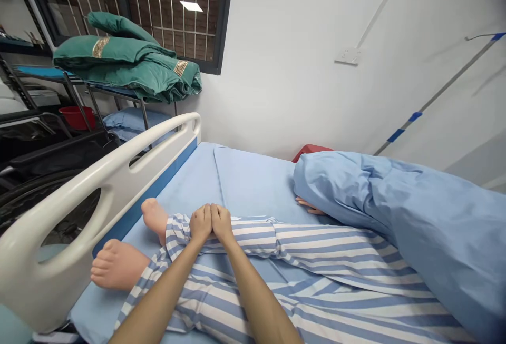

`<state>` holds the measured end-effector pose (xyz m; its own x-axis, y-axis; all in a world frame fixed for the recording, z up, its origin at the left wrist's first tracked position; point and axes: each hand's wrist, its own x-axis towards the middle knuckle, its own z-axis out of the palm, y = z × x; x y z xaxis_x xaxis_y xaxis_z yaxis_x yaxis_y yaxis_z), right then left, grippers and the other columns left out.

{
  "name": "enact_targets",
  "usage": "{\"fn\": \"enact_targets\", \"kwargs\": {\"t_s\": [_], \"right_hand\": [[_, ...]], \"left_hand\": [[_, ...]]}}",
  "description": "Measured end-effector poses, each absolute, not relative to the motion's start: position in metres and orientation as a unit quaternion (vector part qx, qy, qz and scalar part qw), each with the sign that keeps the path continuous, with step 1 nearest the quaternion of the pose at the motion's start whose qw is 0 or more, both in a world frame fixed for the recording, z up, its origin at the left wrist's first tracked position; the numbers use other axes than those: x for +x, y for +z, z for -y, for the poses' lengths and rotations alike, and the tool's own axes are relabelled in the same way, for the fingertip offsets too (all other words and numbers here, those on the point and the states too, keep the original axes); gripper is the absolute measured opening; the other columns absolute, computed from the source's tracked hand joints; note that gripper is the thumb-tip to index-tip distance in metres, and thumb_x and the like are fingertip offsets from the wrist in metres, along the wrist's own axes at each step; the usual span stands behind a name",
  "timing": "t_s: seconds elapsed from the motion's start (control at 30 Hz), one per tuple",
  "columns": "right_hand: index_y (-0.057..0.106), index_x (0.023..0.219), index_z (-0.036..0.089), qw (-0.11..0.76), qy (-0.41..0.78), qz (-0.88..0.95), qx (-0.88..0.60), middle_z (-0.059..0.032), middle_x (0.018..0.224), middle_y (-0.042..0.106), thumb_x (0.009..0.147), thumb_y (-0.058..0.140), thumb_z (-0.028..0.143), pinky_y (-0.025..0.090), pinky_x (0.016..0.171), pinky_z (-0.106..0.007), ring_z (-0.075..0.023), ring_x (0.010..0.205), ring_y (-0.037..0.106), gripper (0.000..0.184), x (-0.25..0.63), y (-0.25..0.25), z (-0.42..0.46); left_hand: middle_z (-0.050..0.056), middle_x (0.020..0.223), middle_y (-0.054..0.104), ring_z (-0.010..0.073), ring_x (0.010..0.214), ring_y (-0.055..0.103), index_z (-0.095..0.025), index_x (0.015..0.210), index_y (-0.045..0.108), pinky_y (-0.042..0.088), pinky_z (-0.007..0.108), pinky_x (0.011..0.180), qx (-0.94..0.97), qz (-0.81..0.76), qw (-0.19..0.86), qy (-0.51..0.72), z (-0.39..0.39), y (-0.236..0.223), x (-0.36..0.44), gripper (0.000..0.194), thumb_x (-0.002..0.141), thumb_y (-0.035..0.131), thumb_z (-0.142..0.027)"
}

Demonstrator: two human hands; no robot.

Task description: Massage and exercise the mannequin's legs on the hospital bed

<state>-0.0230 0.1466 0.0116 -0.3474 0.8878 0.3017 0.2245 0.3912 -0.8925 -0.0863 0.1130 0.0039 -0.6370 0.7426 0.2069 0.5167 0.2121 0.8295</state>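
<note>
Fingers [202, 213] curled, L hand [201, 224] & R hand [222, 223] side by side on striped pyjama leg [253, 237] near manikin's foot [155, 218]; grip vs. rest unclear, poss. steadying leg.

Left hand [201, 224], right hand [222, 224] side by side on a manikin's striped trouser leg [253, 239], bare foot [117, 265] near white bed rail [75, 202]

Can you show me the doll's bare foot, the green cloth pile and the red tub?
mannequin foot [116, 265]: head view, on the sole of the nearer foot.
green folded cloth [126, 57]: head view, on the top of the pile.
red basin [75, 117]: head view, on its outer wall.
</note>
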Motion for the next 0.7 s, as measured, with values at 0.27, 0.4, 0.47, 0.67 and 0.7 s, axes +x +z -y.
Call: {"fn": "enact_targets", "kwargs": {"t_s": [0.27, 0.4, 0.47, 0.67, 0.7], "right_hand": [[0.041, 0.055, 0.02, 0.467, 0.481, 0.633, -0.387, 0.0026, 0.052, 0.042, 0.083, 0.037, 0.048, 0.034, 0.051, -0.025, -0.0126, 0.054, 0.038, 0.039, -0.011, 0.009, -0.157], [0.037, 0.054, 0.021, 0.472, 0.506, 0.614, -0.379, 0.0036, 0.051, 0.039, 0.081, 0.039, 0.046, 0.033, 0.05, -0.024, -0.0117, 0.052, 0.035, 0.037, -0.011, 0.009, -0.16], [0.037, 0.054, 0.021, 0.46, 0.502, 0.62, -0.39, 0.0034, 0.051, 0.039, 0.082, 0.038, 0.044, 0.032, 0.05, -0.024, -0.0118, 0.052, 0.036, 0.037, -0.011, 0.015, -0.16], [0.042, 0.053, 0.02, 0.382, 0.346, 0.773, -0.371, 0.0027, 0.05, 0.043, 0.086, 0.035, 0.04, 0.025, 0.053, -0.026, -0.0124, 0.052, 0.037, 0.038, 0.012, 0.037, -0.161], [0.04, 0.053, 0.02, 0.38, 0.331, 0.781, -0.369, 0.0031, 0.05, 0.041, 0.086, 0.035, 0.04, 0.024, 0.053, -0.026, -0.0122, 0.051, 0.037, 0.039, 0.018, 0.037, -0.161]], "left_hand": [[-0.003, 0.049, 0.043, 0.0108, 0.052, 0.042, -0.02, 0.052, 0.037, 0.031, 0.023, 0.053, 0.369, -0.711, 0.159, 0.577, -0.131, 0.025, -0.069, 0.038, 0.085, 0.03, -0.037], [-0.001, 0.054, 0.05, 0.0115, 0.056, 0.045, -0.02, 0.058, 0.045, 0.032, 0.023, 0.057, 0.391, -0.741, 0.138, 0.528, -0.129, 0.012, -0.062, 0.034, 0.085, 0.031, -0.036], [0.0, 0.058, 0.054, 0.0123, 0.059, 0.047, -0.02, 0.062, 0.048, 0.032, 0.023, 0.06, 0.41, -0.746, 0.131, 0.509, -0.128, 0.006, -0.062, 0.034, 0.085, 0.03, -0.036], [0.001, 0.061, 0.055, 0.0132, 0.06, 0.047, -0.021, 0.062, 0.047, 0.032, 0.024, 0.06, 0.439, -0.738, 0.125, 0.497, -0.127, 0.004, -0.065, 0.036, 0.086, 0.026, -0.036], [0.0, 0.059, 0.054, 0.0131, 0.059, 0.046, -0.021, 0.061, 0.046, 0.032, 0.024, 0.06, 0.442, -0.744, 0.121, 0.487, -0.126, 0.005, -0.064, 0.036, 0.086, 0.026, -0.037]]}}
